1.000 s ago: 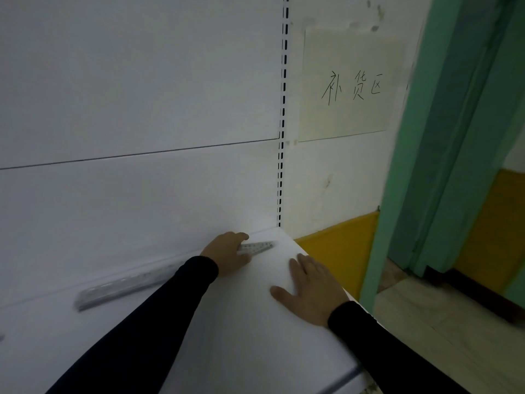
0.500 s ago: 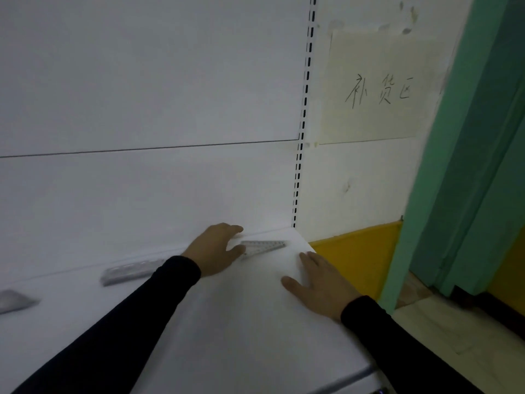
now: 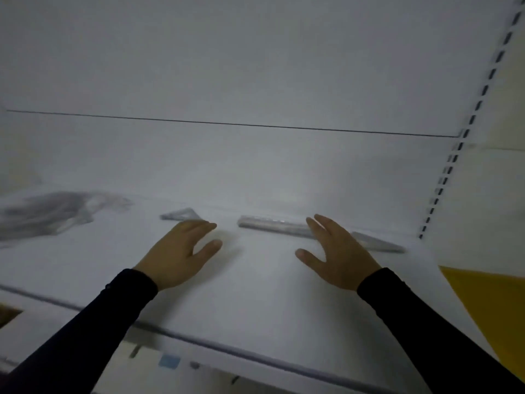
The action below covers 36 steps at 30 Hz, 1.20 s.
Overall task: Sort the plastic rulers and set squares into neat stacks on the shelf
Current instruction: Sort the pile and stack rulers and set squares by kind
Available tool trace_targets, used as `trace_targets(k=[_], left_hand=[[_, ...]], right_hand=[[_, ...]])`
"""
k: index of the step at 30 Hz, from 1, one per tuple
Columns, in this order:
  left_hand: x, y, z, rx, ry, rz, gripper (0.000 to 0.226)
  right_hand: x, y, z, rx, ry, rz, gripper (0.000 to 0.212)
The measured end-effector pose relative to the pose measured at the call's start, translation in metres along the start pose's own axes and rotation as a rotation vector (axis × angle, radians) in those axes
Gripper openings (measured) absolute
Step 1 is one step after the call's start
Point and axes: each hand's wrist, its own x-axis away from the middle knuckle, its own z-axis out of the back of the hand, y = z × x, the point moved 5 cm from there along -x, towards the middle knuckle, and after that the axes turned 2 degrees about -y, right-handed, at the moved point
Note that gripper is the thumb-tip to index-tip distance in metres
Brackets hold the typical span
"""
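Observation:
On the white shelf (image 3: 255, 294), a stack of clear straight rulers (image 3: 272, 224) lies along the back wall. A clear set square (image 3: 377, 242) lies to its right, by the shelf's right end. Another small set square (image 3: 181, 214) lies left of centre. A blurred heap of clear rulers and set squares (image 3: 54, 211) sits at far left. My left hand (image 3: 179, 251) hovers empty with relaxed fingers just in front of the small set square. My right hand (image 3: 338, 251) is spread flat over the shelf, covering the right end of the ruler stack.
A slotted upright rail (image 3: 460, 143) marks the shelf's right end, with a yellow wall panel (image 3: 488, 302) beyond. The shelf's front edge strip (image 3: 227, 351) runs across the bottom, with price tags (image 3: 169, 361) below it. The white back panel (image 3: 227, 81) rises behind.
The view has swung left. My left hand has let go of the right-hand set square and moved left across the shelf. My right hand shifted left to the ruler stack's right end.

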Motion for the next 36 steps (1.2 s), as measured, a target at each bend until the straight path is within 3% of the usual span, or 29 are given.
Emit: trace_targets(k=[4,9,15,21,25,30,36], left_hand=[[0.058,-0.06,0.041,-0.038,0.078,0.18,0.089],[0.125,-0.129,0.082,-0.045,0.134,0.321,0.066],[0.197,-0.219,0.125,-0.063,0.201,0.388,0.071],[0.25,-0.31,0.161,-0.076,0.176,0.424,0.088],[0.265,-0.353,0.183,-0.062,0.155,0.453,0.094],[0.261,-0.404,0.196,-0.039,0.164,0.495,0.076],[0.234,-0.47,0.198,-0.081,0.126,0.52,0.074]], right_hand=[[-0.028,-0.068,-0.019,-0.036,-0.031,0.134,0.107],[-0.047,-0.161,-0.043,-0.077,-0.085,0.263,0.096],[-0.078,-0.279,-0.073,-0.133,-0.081,0.338,0.098],[-0.105,-0.391,-0.107,-0.178,-0.106,0.364,0.081],[-0.125,-0.444,-0.127,-0.166,-0.143,0.388,0.087],[-0.165,-0.492,-0.147,-0.141,-0.144,0.416,0.082],[-0.244,-0.529,-0.179,-0.154,-0.148,0.443,0.081]])
